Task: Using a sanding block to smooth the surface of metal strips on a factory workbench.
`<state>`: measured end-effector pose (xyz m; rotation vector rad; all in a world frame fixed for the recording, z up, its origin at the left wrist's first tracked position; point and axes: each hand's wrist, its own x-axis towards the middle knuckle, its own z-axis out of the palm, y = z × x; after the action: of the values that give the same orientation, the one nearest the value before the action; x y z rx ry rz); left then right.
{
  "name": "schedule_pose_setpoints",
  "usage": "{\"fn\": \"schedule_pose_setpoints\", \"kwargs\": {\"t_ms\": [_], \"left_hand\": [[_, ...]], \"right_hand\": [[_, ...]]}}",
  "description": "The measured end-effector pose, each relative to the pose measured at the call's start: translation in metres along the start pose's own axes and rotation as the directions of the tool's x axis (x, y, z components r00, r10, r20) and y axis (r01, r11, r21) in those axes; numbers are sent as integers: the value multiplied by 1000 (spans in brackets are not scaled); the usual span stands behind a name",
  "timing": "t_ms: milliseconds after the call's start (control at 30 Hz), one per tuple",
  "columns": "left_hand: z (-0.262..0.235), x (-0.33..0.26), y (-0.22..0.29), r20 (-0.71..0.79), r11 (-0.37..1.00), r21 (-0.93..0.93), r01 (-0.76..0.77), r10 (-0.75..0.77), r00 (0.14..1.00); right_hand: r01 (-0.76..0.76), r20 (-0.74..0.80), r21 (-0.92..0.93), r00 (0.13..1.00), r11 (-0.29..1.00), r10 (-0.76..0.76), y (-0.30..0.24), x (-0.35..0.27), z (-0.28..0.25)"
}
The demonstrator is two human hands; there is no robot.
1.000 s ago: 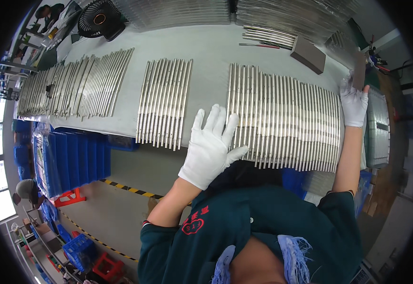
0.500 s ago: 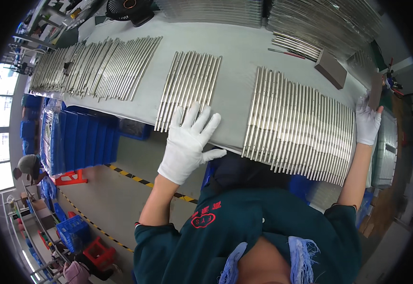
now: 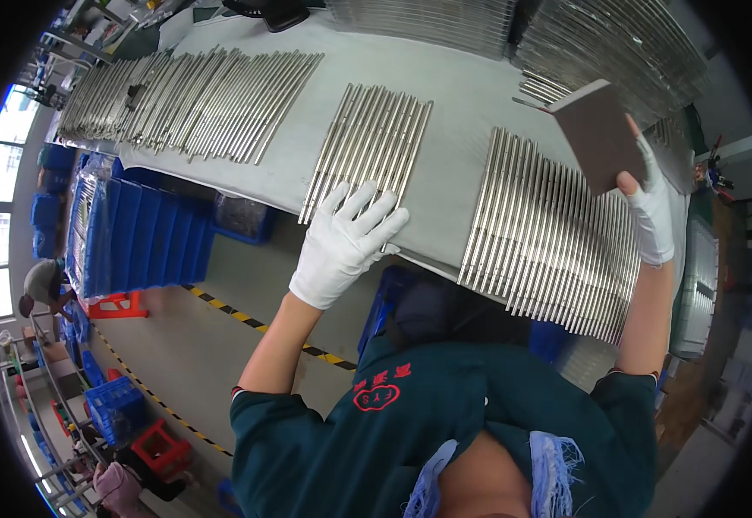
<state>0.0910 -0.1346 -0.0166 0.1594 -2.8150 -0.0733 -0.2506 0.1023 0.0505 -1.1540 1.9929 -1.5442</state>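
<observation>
My right hand (image 3: 654,220), in a white glove with bare thumb and fingertip, grips a flat brown rectangular block (image 3: 598,142) raised above the table. Below the block lies a wide row of shiny metal rods (image 3: 548,237), side by side, their near ends past the table's edge. My gloved left hand (image 3: 346,246) lies open, fingers spread over the near ends of a smaller group of rods (image 3: 374,138) at mid-table. Farther left, a third, less even row of rods (image 3: 195,104) carries a small dark object (image 3: 135,93).
Clear plastic-wrapped stacks (image 3: 617,52) stand along the back of the pale table (image 3: 453,164), with a few loose rods (image 3: 544,86) beside them. A black round-based device (image 3: 276,13) sits at the back. Blue crates (image 3: 151,237) are below left; another person (image 3: 44,281) bends beyond them.
My right hand has taken the brown block from the back right of the table and lifted it. My left hand remains spread on the middle rods. The view has shifted slightly.
</observation>
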Motion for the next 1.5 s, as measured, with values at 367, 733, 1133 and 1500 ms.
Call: {"fn": "schedule_pose_setpoints", "kwargs": {"t_ms": [367, 733, 1133, 1500], "left_hand": [[2, 3, 1, -85, 997, -45, -64, 60, 995], [-4, -5, 6, -128, 984, -163, -75, 55, 990], [-20, 10, 17, -186, 984, -159, -79, 48, 981], [-16, 13, 22, -254, 979, -192, -68, 17, 967]], "right_hand": [[30, 311, -229, 949, 973, 43, -7, 33, 107], [56, 343, -226, 939, 973, 25, -15, 30, 110], [65, 501, -192, 865, 979, 41, -37, 39, 137], [16, 457, -103, 889, 995, 33, -22, 38, 130]]}}
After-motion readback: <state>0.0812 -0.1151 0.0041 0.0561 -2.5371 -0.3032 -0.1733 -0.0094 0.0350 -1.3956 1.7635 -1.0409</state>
